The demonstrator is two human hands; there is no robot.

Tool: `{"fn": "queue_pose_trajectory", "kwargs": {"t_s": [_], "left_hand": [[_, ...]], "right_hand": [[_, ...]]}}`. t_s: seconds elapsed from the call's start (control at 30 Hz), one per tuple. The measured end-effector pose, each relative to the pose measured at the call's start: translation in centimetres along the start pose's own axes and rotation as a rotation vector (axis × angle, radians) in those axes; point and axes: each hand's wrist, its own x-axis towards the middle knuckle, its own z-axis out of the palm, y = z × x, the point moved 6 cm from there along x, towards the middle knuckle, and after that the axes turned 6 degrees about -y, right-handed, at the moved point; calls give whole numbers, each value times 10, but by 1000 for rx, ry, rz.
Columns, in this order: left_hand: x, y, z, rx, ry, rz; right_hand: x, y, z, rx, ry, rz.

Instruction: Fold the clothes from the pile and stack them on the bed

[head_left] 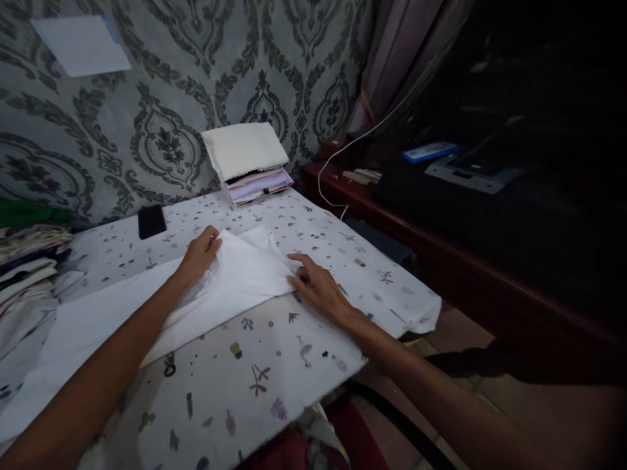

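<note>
"Left hand [200, 253] pinches the white cloth [249, 271] on the printed tablecloth [279, 333]. And the right hand [321, 290]?"

"Fingers at the cloth's right end; I can't tell whether they grip."

"How should it handle?"

"Light, limp, easily creased, I'd guess. Best held by 2 corners."

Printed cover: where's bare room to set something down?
Bare: between black phone and folded stack; between white cloth and front edge of the cover; right corner, past the right hand. Crowded: left end, by the clothes pile; middle, under the cloth and left hand.
</note>
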Motion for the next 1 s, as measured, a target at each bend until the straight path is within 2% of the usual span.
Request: {"fn": "queue_pose_trajectory", "kwargs": {"t_s": [0.17, 0.3, 0.57, 0.73, 0.87, 1.0], "left_hand": [[0, 4, 7, 202, -49, 35], [1, 4, 7, 314, -75, 46], [-1, 4, 10, 595, -85, -31], [-1, 0, 5, 511, -101, -51], [0, -7, -6, 319, -108, -53], [-2, -15, -12, 257, -215, -81]], "right_hand": [[1, 4, 1, -80, 50, -25], [-1, 4, -1, -218, 92, 17], [0, 0, 3, -385, 90, 29], [-3, 2, -4, -294, 167, 42], [-9, 8, -24, -71, 360, 69], [-13, 8, -34, 113, 474, 43]]}}
